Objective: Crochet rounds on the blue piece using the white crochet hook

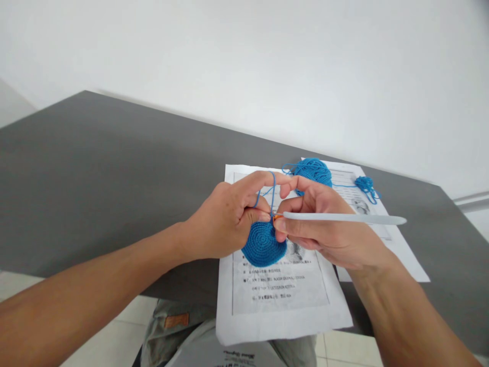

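Head camera: above a printed sheet (282, 326), the left hand (221, 219) pinches a blue crocheted disc (263, 245), yarn (274, 184) over its index finger (262, 179) (likely for tension); the right hand (330, 237) grips a crochet hook (344, 218); yarn ball (313, 173) beyond.

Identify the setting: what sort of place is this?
Likely an indoor room used for handicraft, perhaps at home, though the view can't settle that. Signs: a dark gray table by a plain white wall, pale floor tiles, and a blue crocheted piece above a printed sheet.
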`<state>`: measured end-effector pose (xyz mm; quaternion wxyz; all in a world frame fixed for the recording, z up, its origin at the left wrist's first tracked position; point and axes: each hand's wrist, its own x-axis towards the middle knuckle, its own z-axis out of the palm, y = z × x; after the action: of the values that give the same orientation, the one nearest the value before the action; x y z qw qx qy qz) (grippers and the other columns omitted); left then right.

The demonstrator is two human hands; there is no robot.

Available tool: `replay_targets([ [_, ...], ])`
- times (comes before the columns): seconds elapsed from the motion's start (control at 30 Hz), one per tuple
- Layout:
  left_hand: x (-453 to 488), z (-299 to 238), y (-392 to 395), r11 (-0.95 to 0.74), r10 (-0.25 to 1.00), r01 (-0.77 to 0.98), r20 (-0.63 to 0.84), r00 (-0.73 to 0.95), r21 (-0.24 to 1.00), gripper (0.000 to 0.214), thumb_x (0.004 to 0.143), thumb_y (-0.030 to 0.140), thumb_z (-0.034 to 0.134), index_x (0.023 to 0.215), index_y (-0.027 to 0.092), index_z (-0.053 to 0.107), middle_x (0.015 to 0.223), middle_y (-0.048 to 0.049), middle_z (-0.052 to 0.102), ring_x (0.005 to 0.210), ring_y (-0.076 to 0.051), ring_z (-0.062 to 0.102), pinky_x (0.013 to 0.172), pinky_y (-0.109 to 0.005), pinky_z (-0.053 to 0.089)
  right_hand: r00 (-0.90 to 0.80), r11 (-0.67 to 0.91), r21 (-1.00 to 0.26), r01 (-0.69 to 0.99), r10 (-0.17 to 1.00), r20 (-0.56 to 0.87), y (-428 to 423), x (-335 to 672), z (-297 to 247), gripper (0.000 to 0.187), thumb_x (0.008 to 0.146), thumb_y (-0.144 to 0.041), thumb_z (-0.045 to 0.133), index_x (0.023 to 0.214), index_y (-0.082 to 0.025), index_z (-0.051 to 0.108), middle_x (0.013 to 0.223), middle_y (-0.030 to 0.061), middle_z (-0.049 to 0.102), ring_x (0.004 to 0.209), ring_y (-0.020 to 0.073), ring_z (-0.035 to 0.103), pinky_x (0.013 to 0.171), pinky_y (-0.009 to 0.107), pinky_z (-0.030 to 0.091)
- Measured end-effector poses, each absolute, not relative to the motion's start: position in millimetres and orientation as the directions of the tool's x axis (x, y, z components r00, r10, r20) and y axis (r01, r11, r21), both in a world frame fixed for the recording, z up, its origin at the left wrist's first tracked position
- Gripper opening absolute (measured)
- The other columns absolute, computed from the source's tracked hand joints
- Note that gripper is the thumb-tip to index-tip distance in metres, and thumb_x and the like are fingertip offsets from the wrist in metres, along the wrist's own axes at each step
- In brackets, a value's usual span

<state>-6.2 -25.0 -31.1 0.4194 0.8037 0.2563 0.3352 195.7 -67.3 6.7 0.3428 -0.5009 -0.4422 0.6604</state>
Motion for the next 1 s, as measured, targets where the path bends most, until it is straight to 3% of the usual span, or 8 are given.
replay_targets([
  [0.27,-4.7,-30.5,-27.5,-0.512,0.681,0.100,0.333,0.652,0.853,0.052,0.091,0.004,0.053,0.141,0.017,0.059,0.078,0.0063,0.083,0.055,-0.009,0.063,0.062,-0.021,0.048,-0.290,-0.356,-0.934,-0.006,0.895,-0.339,-66.5,194.9,7.9,0.065,0.070,-0.042,0.099,0.102,-0.026,0.045,0.064,0.0001,0.075,0.045,0.0077,0.050,0.039,0.016,0.024],
  [0.53,-5.4,-30.6,-25.3,-0.572,0.661,0.143,0.352,0.663,0.807,0.051,0.090,0.005,0.052,0.138,0.022,0.058,0.080,0.0084,0.084,0.059,-0.009,0.068,0.062,-0.021,0.047,-0.300,-0.342,-0.940,0.018,0.895,-0.331,-66.2,196.0,6.7,0.057,0.074,-0.036,0.095,0.103,-0.025,0.047,0.066,0.0003,0.075,0.044,0.0074,0.047,0.040,0.018,0.023],
  [0.8,-8.2,-33.4,-24.6,-0.621,0.665,0.230,0.348,0.660,0.749,0.049,0.093,0.009,0.054,0.140,0.021,0.060,0.078,0.0068,0.082,0.054,-0.010,0.061,0.060,-0.022,0.045,-0.296,-0.342,-0.940,0.014,0.896,-0.330,-65.5,195.0,4.6,0.055,0.075,-0.027,0.090,0.109,-0.025,0.047,0.065,-0.0005,0.075,0.043,0.0065,0.042,0.039,0.017,0.022],
  [1.0,-8.5,-36.8,-24.9,-0.659,0.633,0.176,0.413,0.655,0.731,0.047,0.095,0.008,0.053,0.140,0.018,0.060,0.077,0.0066,0.080,0.056,-0.009,0.060,0.062,-0.020,0.047,-0.297,-0.354,-0.935,0.005,0.893,-0.339,-66.5,194.7,6.7,0.058,0.073,-0.025,0.093,0.108,-0.026,0.046,0.065,-0.0005,0.075,0.043,0.0056,0.041,0.040,0.017,0.023],
])
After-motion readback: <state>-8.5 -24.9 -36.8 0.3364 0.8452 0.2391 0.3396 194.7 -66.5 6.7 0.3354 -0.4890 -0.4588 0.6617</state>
